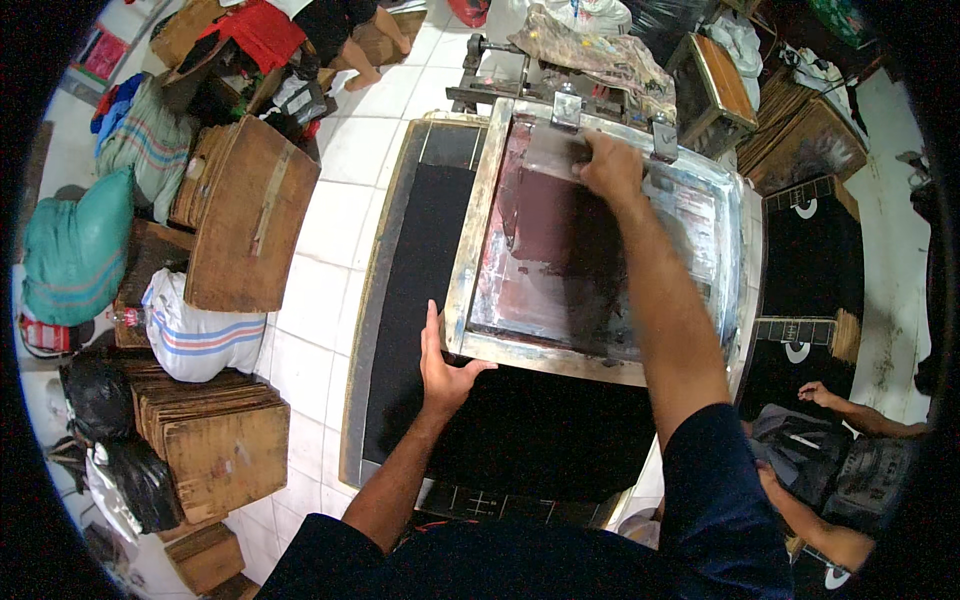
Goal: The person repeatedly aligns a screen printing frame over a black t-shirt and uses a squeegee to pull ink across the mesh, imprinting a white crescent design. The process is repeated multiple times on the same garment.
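A wooden-framed printing screen [462, 262] lies over a board covered with black fabric [425, 225]. Its mesh is smeared with white, blue and reddish ink, with a dark maroon patch in the middle. At the screen's far end, my right hand [612, 168] is closed around a squeegee [552, 152], which is blurred and partly hidden by the fingers. My left hand [442, 372] rests against the near left corner of the frame, thumb and fingers spread apart. Metal clamps [566, 110] hold the far edge of the screen.
Wooden boards [250, 215], stuffed sacks [205, 330] and stacked panels [215, 440] stand on the left across white floor tiles [320, 240]. More black-covered boards [815, 250] line the right, where another person's hands [820, 395] handle dark fabric. A stained cloth [600, 62] hangs behind the clamps.
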The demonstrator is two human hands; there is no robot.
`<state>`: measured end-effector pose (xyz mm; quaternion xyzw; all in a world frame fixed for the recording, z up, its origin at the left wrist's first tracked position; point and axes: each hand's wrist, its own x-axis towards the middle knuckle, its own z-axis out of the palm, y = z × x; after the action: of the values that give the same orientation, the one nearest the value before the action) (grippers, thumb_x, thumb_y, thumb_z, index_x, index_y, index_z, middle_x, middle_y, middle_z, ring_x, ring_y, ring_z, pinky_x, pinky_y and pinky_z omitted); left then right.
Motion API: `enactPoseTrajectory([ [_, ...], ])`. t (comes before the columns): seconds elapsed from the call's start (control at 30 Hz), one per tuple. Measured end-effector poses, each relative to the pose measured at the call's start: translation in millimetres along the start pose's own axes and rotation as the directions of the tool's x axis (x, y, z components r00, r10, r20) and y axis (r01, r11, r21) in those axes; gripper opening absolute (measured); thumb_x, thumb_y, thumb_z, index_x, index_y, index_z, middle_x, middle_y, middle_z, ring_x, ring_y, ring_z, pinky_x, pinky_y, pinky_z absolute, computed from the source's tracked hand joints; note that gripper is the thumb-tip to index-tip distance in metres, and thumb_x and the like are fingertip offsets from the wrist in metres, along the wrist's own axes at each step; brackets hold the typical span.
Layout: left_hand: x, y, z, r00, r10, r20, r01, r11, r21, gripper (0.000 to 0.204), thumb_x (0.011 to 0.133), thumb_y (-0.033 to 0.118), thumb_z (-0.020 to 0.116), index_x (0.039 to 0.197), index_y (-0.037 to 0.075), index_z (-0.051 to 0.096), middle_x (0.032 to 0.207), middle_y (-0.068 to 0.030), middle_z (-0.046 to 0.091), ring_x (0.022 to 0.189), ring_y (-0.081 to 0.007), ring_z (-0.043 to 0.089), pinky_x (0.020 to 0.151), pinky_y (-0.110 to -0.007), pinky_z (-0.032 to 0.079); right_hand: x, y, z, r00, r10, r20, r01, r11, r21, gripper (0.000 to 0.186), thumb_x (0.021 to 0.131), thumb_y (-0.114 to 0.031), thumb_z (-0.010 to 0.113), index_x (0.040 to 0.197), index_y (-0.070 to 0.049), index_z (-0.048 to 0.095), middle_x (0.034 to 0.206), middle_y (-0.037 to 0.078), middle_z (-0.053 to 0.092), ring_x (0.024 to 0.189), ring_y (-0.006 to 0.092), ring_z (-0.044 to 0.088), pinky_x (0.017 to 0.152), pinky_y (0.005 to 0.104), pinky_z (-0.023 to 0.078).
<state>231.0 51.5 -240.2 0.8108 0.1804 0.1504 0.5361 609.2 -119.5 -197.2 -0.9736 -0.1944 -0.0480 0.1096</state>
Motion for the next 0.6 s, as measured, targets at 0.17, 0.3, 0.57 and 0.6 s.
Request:
enactPoseTrajectory([
  [0.17,-1.2,4.1,-1.2,1.0,-0.018,0.011,0.018,0.999,0.04,0.138,0.056,0.009,0.101,0.165,0.006,0.016,0.147,-0.0231,0.052,0.131,-0.0322,0.057,0.11,-0.042,0.048,-121.3,-39.6,5.0,0.977,-0.019,-0.211,0.035,0.997,0.069,0.046,0.068,-0.012,0.085,0.111,-0.02,0.071,0.102,0.003,0.066,0.104,0.0294,0.059,0.093,0.0462,0.043],
  [0.3,-1.7,12.2,-2.9,1.0,-0.019,0.018,0.017,0.991,0.131,0.136,0.058,0.006,0.099,0.165,0.009,0.016,0.144,-0.0219,0.051,0.131,-0.0358,0.054,0.113,-0.045,0.046,-193.4,-60.6,-11.6,0.974,0.049,-0.221,-0.015,0.989,0.15,0.043,0.069,-0.005,0.081,0.11,-0.018,0.072,0.104,0.002,0.067,0.108,0.028,0.059,0.101,0.0475,0.04],
  [0.57,-0.8,66.2,-25.3,0.982,0.168,-0.081,-0.159,0.982,0.1,0.127,0.059,0.007,0.098,0.163,0.009,0.026,0.136,-0.0223,0.056,0.125,-0.0374,0.057,0.108,-0.047,0.048,-294.2,-101.4,-59.7,0.773,0.058,-0.632,0.077,0.98,0.184,0.037,0.073,-0.006,0.07,0.108,-0.017,0.076,0.107,0.001,0.068,0.109,0.0285,0.056,0.108,0.0526,0.034],
  [0.6,1.8,81.9,-32.0,0.97,0.216,-0.114,-0.21,0.976,0.059,0.126,0.059,0.008,0.098,0.163,0.009,0.027,0.135,-0.0226,0.057,0.124,-0.0377,0.057,0.108,-0.047,0.048,-287.8,-107.5,-72.5,0.732,0.061,-0.678,0.093,0.978,0.189,0.037,0.074,-0.009,0.069,0.109,-0.018,0.076,0.106,0.002,0.068,0.109,0.0293,0.057,0.107,0.0541,0.035],
])
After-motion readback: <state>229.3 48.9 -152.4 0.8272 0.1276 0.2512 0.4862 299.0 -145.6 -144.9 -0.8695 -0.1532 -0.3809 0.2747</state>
